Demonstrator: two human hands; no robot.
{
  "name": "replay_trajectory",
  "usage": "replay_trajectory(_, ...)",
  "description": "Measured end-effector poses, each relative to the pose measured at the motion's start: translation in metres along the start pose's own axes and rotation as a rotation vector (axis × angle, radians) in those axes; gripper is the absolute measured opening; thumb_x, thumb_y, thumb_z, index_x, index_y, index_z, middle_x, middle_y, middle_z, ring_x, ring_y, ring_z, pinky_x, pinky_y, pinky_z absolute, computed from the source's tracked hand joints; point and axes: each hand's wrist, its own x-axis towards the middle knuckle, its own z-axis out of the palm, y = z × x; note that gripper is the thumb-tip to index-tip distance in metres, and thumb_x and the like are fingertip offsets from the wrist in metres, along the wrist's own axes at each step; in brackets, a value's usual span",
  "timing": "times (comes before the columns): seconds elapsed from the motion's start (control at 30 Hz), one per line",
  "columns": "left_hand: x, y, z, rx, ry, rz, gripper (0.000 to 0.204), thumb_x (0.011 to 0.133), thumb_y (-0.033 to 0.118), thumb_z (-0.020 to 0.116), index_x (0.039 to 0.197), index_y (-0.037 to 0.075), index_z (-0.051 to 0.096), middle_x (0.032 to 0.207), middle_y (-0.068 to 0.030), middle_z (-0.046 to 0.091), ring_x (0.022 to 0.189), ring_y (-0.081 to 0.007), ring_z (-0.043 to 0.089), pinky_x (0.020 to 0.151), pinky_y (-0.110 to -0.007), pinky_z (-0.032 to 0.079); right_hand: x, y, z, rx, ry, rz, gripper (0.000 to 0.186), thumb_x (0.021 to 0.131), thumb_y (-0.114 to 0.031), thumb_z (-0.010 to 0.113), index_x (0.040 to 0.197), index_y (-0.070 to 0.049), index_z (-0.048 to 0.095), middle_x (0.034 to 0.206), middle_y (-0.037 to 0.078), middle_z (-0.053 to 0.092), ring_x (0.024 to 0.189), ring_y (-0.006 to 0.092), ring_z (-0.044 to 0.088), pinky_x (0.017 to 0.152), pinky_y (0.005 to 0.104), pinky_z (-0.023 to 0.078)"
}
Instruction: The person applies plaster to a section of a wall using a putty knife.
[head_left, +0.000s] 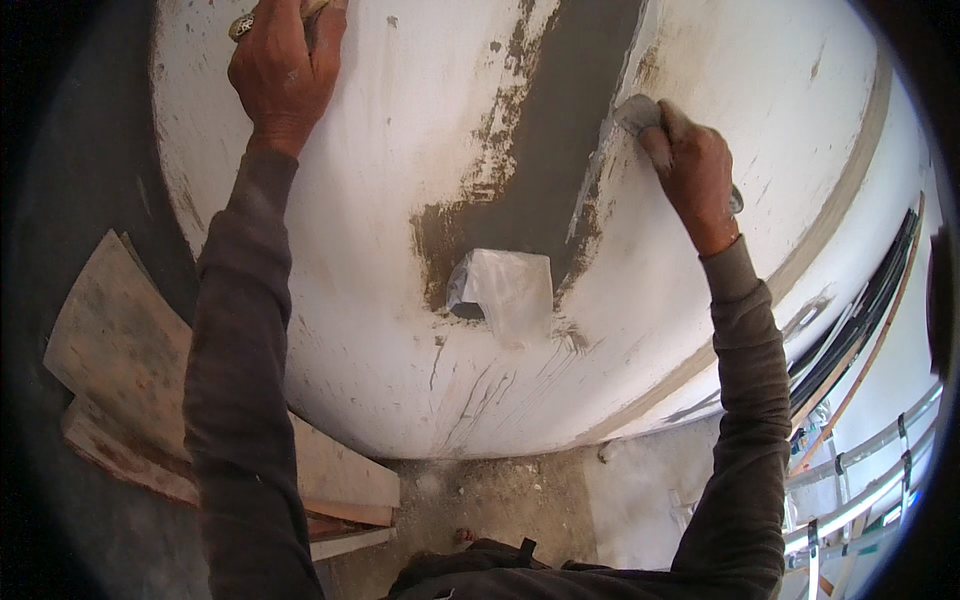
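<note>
My right hand point(692, 172) is closed around a putty knife, its rounded grey blade point(637, 114) against the white wall point(370, 220) beside the edge of a grey plaster strip point(570, 110). The handle's end shows behind my wrist. At the upper left my left hand point(288, 75) is raised before the wall with its fingers curled. A patterned bit and a yellowish edge show at those fingers; what they belong to I cannot make out. Below the strip, whitish plastic film point(512, 290) covers an opening or box in the wall.
Large boards point(120, 320) lean at the lower left, beside my left arm. Dusty floor point(500, 500) lies below the wall. On the right are long dark pipes or strips point(860, 330) and a metal ladder-like frame point(850, 455).
</note>
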Motion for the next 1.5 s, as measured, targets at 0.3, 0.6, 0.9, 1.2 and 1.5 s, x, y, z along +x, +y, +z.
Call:
replay_trajectory(0.3, -0.001, 0.006, 0.000, 0.013, -0.009, -0.025, 0.024, 0.095, 0.028, 0.066, 0.112, 0.011, 0.064, 0.099, -0.0058, 0.071, 0.085, -0.0203, 0.070, 0.075, -0.035, 0.056, 0.005, 0.003, -0.007, 0.095, -0.028, 0.027, 0.019, 0.092, -0.024, 0.063, 0.099, -0.007, 0.063, 0.072, 0.019, 0.064, 0.071, 0.0384, 0.066, 0.063, 0.0479, 0.052)
replay_trajectory(0.6, -0.003, 0.002, -0.001, -0.009, 0.001, -0.012, 0.023, 0.095, 0.027, 0.066, 0.111, 0.010, 0.064, 0.100, -0.0056, 0.071, 0.085, -0.0211, 0.070, 0.074, -0.034, 0.056, -0.027, -0.028, 0.004, 0.130, -0.161, -0.018, 0.024, 0.090, -0.026, 0.065, 0.103, -0.006, 0.066, 0.076, 0.019, 0.066, 0.070, 0.0382, 0.066, 0.065, 0.0474, 0.052)
replay_trajectory(0.9, 0.002, 0.007, 0.001, -0.013, 0.010, -0.002, 0.022, 0.094, 0.026, 0.067, 0.109, 0.010, 0.065, 0.099, -0.0065, 0.071, 0.085, -0.0214, 0.070, 0.074, -0.035, 0.056, 0.007, 0.000, -0.003, 0.089, 0.041, 0.089, 0.026, 0.091, -0.027, 0.064, 0.102, -0.003, 0.065, 0.074, 0.021, 0.066, 0.072, 0.0394, 0.067, 0.064, 0.0453, 0.053)
replay_trajectory(1.2, -0.001, 0.004, 0.000, -0.008, 0.007, -0.020, 0.023, 0.095, 0.027, 0.066, 0.110, 0.010, 0.065, 0.099, -0.0063, 0.071, 0.086, -0.0219, 0.070, 0.075, -0.035, 0.056, -0.003, 0.002, 0.004, 0.128, 0.025, 0.103, 0.022, 0.090, -0.026, 0.066, 0.102, -0.007, 0.064, 0.073, 0.018, 0.065, 0.070, 0.0360, 0.067, 0.062, 0.0466, 0.052)
replay_trajectory(1.5, -0.003, 0.002, -0.002, -0.003, -0.018, -0.040, 0.025, 0.094, 0.027, 0.066, 0.112, 0.009, 0.064, 0.101, -0.0068, 0.071, 0.088, -0.0215, 0.070, 0.078, -0.036, 0.055, -0.018, -0.018, 0.004, 0.020, -0.084, 0.003, 0.020, 0.089, -0.025, 0.067, 0.100, -0.009, 0.065, 0.069, 0.018, 0.064, 0.064, 0.0359, 0.065, 0.058, 0.0450, 0.051)
